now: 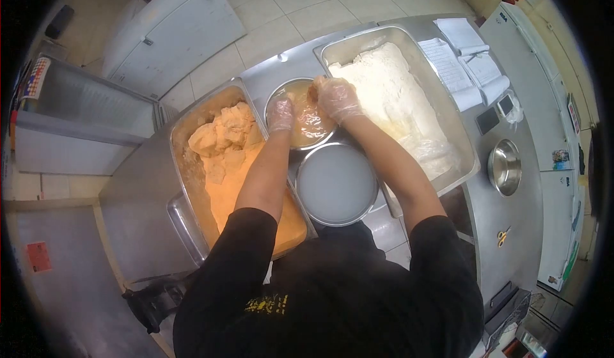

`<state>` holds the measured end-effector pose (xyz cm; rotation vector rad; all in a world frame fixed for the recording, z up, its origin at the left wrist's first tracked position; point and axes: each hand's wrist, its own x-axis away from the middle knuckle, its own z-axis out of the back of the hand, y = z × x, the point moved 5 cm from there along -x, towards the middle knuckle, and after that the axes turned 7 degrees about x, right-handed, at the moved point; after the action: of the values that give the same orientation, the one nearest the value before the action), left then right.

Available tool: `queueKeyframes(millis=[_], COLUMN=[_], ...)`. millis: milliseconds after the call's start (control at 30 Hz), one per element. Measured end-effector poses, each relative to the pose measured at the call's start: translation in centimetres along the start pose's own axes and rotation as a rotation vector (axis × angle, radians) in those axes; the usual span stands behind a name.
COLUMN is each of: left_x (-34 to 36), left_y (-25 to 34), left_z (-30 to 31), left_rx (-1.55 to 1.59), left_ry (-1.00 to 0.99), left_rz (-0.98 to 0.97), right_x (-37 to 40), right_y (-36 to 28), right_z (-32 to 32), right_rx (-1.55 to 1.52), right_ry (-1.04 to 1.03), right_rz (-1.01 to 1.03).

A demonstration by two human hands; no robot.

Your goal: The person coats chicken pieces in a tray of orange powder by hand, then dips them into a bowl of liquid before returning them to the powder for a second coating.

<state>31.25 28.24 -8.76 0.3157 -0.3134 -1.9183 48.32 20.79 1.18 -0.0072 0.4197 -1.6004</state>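
A round metal bowl [306,147] of brownish, wet liquid stands between two deep trays. My left hand [280,115], in a clear plastic glove, reaches in at its left side, and its fingers are mostly hidden. On the far right rim, my right hand [339,99], gloved too, is closed around a small brownish lump that I cannot make out. Nearest to the left arm is a metal tray [187,182] with orange powder [233,160] clumped at its far end. The right arm crosses a metal tray [472,166] of white flour-like powder [384,89].
Close to my body stands a second round container [337,182] of cloudy, pale liquid. The steel counter at right bears open notebooks [470,57], a phone [487,120], a metal bowl [504,167] and yellow scissors [503,236]. A white chest freezer [173,38] stands beyond, at left.
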Motion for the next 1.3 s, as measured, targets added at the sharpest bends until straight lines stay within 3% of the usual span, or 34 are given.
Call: queueKeyframes(millis=[167, 267, 367, 467, 567, 667, 767, 867, 967, 1300], left_x=[1.1, 0.4, 0.6, 0.4, -0.2, 0.5, -0.3, 0.4, 0.3, 1.8], left_y=[0.5, 0.3, 0.4, -0.1, -0.1, 1.3, 1.7, 2.0, 2.3, 3.9], left_z=[1.0, 0.4, 0.7, 0.3, -0.1, 1.5, 1.8, 2.8, 4.3, 9.3], left_rx=[0.077, -0.008, 0.036, 0.113, 0.007, 0.057, 0.067, 0.131, 0.051, 0.129], left_ry=[0.006, -0.146, -0.164, -0.052, -0.167, -0.149, -0.205, -0.131, -0.207, 0.047], left_rz=[0.047, 0.102, 0.116, 0.126, 0.132, 0.015, 0.042, -0.039, 0.025, -0.021], right_x=[-0.1, -0.2, -0.2, -0.1, 0.0, -0.1, -0.1, -0.2, -0.4, -2.4], right_y=[0.2, 0.3, 0.3, 0.2, 0.3, 0.5, 0.4, -0.2, -0.8, -3.0], right_z=[-0.6, -0.8, -0.7, -0.5, -0.8, -1.2, -1.1, 0.1, 0.5, 3.4], right_rx=[0.037, 0.039, 0.021, 0.005, 0.008, 0.002, 0.000, 0.055, 0.061, -0.076], right_ry=[-0.002, -0.006, -0.026, -0.038, -0.021, 0.003, -0.018, -0.083, -0.100, -0.094], right_rz=[0.008, 0.007, -0.004, 0.000, -0.001, 0.007, 0.015, -0.005, 0.003, 0.086])
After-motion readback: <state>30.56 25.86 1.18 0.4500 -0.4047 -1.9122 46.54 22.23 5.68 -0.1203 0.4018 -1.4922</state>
